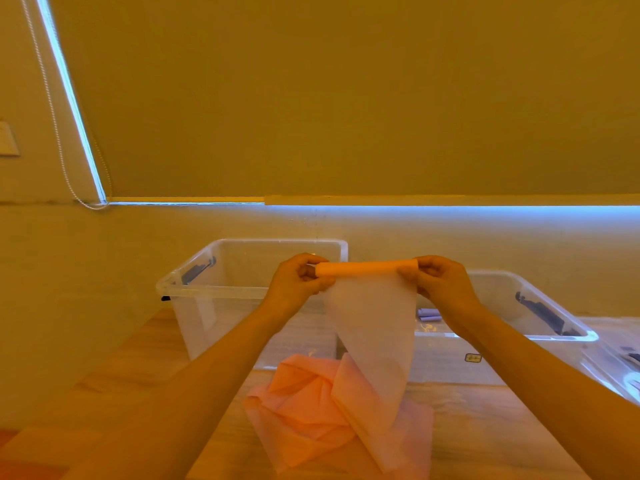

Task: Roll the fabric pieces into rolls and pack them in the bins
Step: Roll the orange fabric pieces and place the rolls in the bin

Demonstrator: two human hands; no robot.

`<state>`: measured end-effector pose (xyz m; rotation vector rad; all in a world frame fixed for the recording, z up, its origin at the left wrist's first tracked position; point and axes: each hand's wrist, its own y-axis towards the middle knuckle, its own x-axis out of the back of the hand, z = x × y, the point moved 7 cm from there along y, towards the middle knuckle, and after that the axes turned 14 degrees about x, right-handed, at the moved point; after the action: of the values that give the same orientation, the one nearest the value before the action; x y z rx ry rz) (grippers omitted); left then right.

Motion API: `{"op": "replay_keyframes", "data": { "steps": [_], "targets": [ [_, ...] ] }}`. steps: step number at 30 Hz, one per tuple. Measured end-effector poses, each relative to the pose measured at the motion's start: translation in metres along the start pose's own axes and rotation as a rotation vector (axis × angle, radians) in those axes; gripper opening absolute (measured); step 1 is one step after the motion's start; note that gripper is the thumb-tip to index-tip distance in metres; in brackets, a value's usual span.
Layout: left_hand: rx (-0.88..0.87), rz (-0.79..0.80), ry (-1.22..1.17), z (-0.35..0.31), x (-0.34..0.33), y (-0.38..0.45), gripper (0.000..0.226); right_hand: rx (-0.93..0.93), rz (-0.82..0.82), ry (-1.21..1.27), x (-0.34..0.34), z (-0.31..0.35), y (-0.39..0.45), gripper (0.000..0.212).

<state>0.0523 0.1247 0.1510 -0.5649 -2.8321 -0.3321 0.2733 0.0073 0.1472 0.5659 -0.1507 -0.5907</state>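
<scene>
I hold a pink fabric strip up in the air, its top wound into a tight roll [367,267]. My left hand [298,278] pinches the roll's left end and my right hand [440,282] pinches the right end. The loose part of the fabric [374,334] hangs down thin and see-through, and ends in a crumpled pink heap [311,407] on the wooden table. Behind my hands stand two clear plastic bins: the left bin [214,291] and the right bin [554,336]. Purple rolls [428,315] lie inside the right bin.
The wooden table [145,372] runs to the wall under a drawn roller blind [346,98]. Both bins have dark latch handles. Another clear container [620,372] sits at the far right edge. A bead cord [52,109] hangs at the left.
</scene>
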Motion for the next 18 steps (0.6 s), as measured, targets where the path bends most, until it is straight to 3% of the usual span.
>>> {"op": "replay_keyframes", "data": {
  "steps": [8,12,15,18],
  "targets": [
    [-0.014,-0.04,-0.011,-0.0024,0.0023,-0.001,0.01,-0.013,0.052,0.054,-0.0039,0.0028,-0.0014,0.032],
    [-0.028,-0.066,0.035,-0.0047,0.0029,-0.002,0.028,-0.014,0.022,0.048,-0.0033,0.0011,-0.0012,0.021],
    [-0.052,-0.065,0.066,-0.007,0.002,-0.0032,0.022,-0.023,0.005,0.049,-0.0033,-0.0004,-0.0026,0.013],
    [-0.049,-0.058,0.048,-0.0056,0.0021,-0.0021,0.015,-0.034,0.016,0.066,-0.0036,-0.0002,-0.0025,0.019]
  ]
}}
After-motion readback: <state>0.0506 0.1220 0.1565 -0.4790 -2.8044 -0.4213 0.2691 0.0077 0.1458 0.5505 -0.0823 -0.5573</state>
